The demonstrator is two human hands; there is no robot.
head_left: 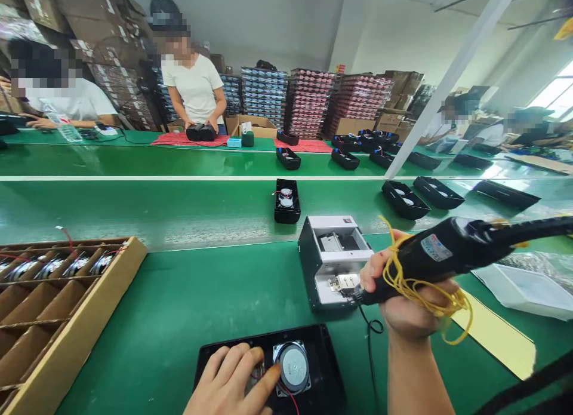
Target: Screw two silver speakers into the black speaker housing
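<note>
Right hand (409, 307), right of centre: clenched around black cylindrical power screwdriver (414, 254) with looped yellow cord (396, 269); tip in front of grey-and-black box-shaped machine (333, 260). Left hand (233, 379), bottom centre: laid over shallow black rectangular case (326, 373), fingers spread, one against round silver-grey speaker (294, 366) seated inside; whether grasping anything beneath, cannot tell. Lower left: compartmented brown cardboard tray (96, 319), with round metal speakers (49, 266) in upper row. Beneath all: smooth green worktop (201, 289). Lower right: pale yellow flat strip (496, 334).
</note>
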